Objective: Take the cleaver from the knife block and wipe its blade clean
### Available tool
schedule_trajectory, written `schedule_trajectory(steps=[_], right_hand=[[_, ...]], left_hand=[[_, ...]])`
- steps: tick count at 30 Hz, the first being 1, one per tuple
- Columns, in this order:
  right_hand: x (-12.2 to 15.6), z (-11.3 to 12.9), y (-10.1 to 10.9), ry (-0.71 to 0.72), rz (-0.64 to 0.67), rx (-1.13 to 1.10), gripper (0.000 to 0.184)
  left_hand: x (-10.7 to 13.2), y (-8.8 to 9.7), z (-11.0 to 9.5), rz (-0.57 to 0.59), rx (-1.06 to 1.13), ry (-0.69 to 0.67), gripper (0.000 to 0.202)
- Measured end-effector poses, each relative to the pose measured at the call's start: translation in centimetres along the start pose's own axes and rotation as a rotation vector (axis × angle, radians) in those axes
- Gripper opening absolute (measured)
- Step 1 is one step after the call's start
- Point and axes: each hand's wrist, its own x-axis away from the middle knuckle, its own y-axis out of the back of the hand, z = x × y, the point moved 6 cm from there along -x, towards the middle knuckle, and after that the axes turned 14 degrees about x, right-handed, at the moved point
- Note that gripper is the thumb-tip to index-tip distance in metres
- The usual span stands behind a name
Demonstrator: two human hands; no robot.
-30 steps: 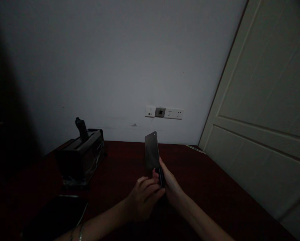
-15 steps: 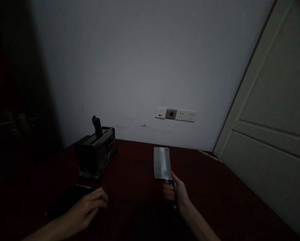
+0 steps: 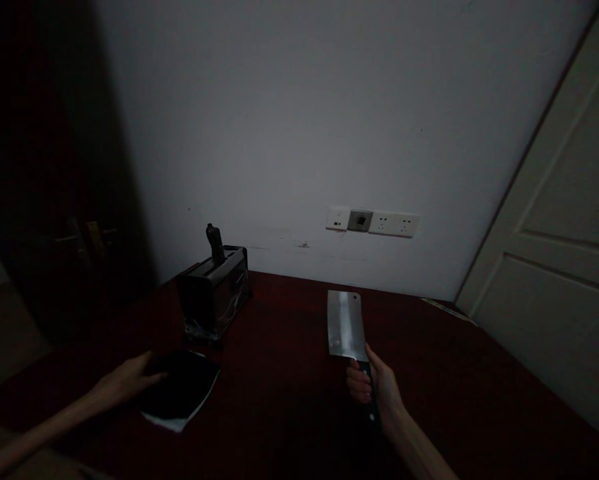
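My right hand (image 3: 382, 393) is wrapped around the black handle of a cleaver (image 3: 345, 323). Its broad steel blade points away from me, with a small hole near the far right corner. To the left, my left hand (image 3: 129, 379) rests at the left side of a flat black cloth-like piece (image 3: 184, 387) with a pale front edge. The thumb and fingers of that hand are apart, the fingertips at the piece's dark surface. Just beyond stands a dark block-shaped knife holder (image 3: 213, 293) with one black handle sticking up from its top.
The dark red table (image 3: 279, 320) meets a pale wall (image 3: 299, 133) carrying a row of sockets (image 3: 372, 222). A thin strip (image 3: 449, 310) lies at the back right corner, near a white panelled door (image 3: 554, 247). A dark door with a handle (image 3: 67, 238) is at the left.
My left hand has moved from the right side of the black piece to its left, uncovering its surface and pale edge. The whole view has shifted; the cleaver stays in my right hand.
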Motion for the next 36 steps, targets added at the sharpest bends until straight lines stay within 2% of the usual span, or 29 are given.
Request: schedule_trajectory(steps=[4,7,11,13,16,18,20,22,23,25,27,29,31,33,36], right_hand=[[0.2,-0.1,-0.2,-0.012,-0.018,-0.027,0.043],[0.1,-0.3,-0.3,-0.032,-0.031,-0.056,0.046],[0.1,-0.7,-0.5,-0.052,-0.011,-0.060,0.049],[0.0,-1.0,-0.5,-0.080,-0.008,-0.053,0.052],[-0.2,-1.6,-0.2,-0.148,-0.027,-0.009,0.058],[-0.3,-1.9,0.1,-0.187,-0.049,0.014,0.063],[-0.4,-2.1,0.3,-0.205,-0.057,0.008,0.065],[-0.4,-2.1,0.4,-0.208,-0.037,-0.008,0.063],[-0.5,-2.1,0.4,-0.205,-0.022,-0.013,0.061],[-0.5,-2.1,0.3,-0.195,0.003,-0.014,0.059],[-0.4,-1.9,0.2,-0.178,0.022,-0.009,0.056],[-0.3,-1.7,0.0,-0.154,0.042,-0.001,0.052],[-0.3,-1.4,-0.1,-0.120,0.064,0.011,0.048],[-0.2,-1.2,-0.2,-0.084,0.081,0.015,0.043],[-0.1,-1.1,-0.4,-0.072,0.102,0.008,0.040]], left_hand=[[0.2,-1.3,-2.5,0.088,0.187,0.007,0.036],[0.5,-2.3,-6.5,0.152,0.350,-0.022,0.037],[0.9,-3.4,-14.6,0.223,0.544,-0.066,0.035],[0.7,-3.7,-19.2,0.210,0.590,-0.104,0.033],[-0.2,-4.2,-26.2,0.194,0.617,-0.247,0.029],[-0.9,-4.3,-30.7,0.134,0.583,-0.418,0.026],[-1.2,-4.4,-34.6,0.017,0.486,-0.576,0.022],[-0.8,-5.0,-37.8,-0.105,0.392,-0.736,0.020],[-0.4,-5.8,-39.0,-0.127,0.359,-0.805,0.020],[0.8,-8.2,-40.4,-0.085,0.339,-0.915,0.019],[2.2,-11.3,-40.7,0.028,0.340,-1.004,0.016],[3.5,-14.5,-40.0,0.145,0.340,-1.072,0.013],[4.2,-16.8,-38.8,0.186,0.354,-1.091,0.015],[4.3,-17.8,-37.8,0.097,0.333,-1.120,0.019],[4.2,-18.3,-37.2,-0.137,0.109,-1.240,0.018]])
